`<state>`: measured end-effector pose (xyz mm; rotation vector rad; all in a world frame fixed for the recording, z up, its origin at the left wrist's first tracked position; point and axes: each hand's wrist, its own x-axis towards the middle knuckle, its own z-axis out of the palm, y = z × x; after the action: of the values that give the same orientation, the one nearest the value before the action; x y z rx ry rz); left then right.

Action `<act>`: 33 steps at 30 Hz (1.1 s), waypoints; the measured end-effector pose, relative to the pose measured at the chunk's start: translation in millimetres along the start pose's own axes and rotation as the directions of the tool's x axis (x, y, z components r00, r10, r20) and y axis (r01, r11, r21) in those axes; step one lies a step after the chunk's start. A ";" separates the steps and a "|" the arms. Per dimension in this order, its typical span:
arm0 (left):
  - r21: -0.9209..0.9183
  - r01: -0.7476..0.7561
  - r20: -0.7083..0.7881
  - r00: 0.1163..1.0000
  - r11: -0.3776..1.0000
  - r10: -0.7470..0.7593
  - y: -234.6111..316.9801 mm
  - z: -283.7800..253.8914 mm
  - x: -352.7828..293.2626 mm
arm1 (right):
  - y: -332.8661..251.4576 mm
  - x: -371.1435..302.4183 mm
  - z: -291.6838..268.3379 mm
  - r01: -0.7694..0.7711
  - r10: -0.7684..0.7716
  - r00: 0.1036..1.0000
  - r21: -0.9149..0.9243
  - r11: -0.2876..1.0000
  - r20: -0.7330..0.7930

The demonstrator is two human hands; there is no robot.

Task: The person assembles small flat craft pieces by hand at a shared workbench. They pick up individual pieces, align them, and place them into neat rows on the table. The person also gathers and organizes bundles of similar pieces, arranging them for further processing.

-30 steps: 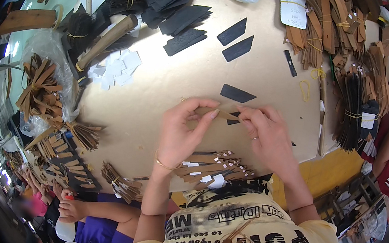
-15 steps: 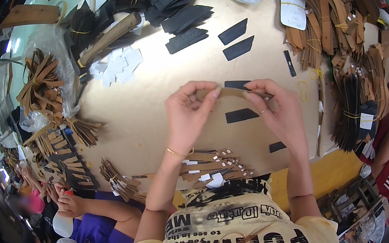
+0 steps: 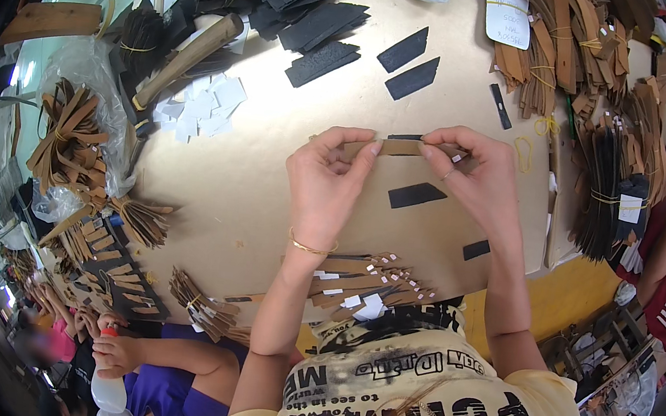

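A narrow brown leather strip (image 3: 399,147) is stretched level between my two hands above the table. My left hand (image 3: 325,175) pinches its left end between thumb and fingers. Towards the other end, my right hand (image 3: 474,175) grips it the same way, with a small white tag showing by the fingers. Just behind the strip, one black piece is partly covered. A slanted black piece (image 3: 417,196) lies below it on the table, and a smaller black piece (image 3: 476,250) is beside my right forearm.
Two black pieces (image 3: 411,77) lie further back, near a black stack (image 3: 321,64). White paper slips (image 3: 200,106) and a wooden-handled tool (image 3: 188,60) are at left. Tagged brown strips (image 3: 365,283) lie along the near edge. Bundled strips (image 3: 637,137) fill the right. Co-workers sit at both sides.
The strip has turned so that its flat brown face shows more, and both hands have risen slightly. At lower left, a co-worker's hand has shifted with a white, red-topped bottle.
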<state>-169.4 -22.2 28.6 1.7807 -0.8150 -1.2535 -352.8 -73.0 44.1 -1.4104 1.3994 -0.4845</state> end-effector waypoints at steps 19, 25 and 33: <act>0.089 -0.075 -0.086 0.993 0.993 0.083 -5.9 4.6 -0.2 | -4.4 3.3 2.2 0.023 -0.024 1.000 -0.059 0.998 -0.019; 0.144 -0.129 -0.087 0.986 0.981 0.143 -3.6 6.8 -0.4 | -2.4 4.4 4.5 0.035 -0.037 0.999 -0.049 0.998 -0.033; 0.352 -0.330 -0.113 0.914 0.876 0.390 -8.8 16.1 -10.2 | -2.3 6.4 4.5 0.029 -0.031 0.999 -0.082 0.996 -0.026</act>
<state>-187.3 -13.3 22.3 1.8521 -1.2392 -0.7282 -346.4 -77.5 41.9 -1.4975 1.4361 -0.4721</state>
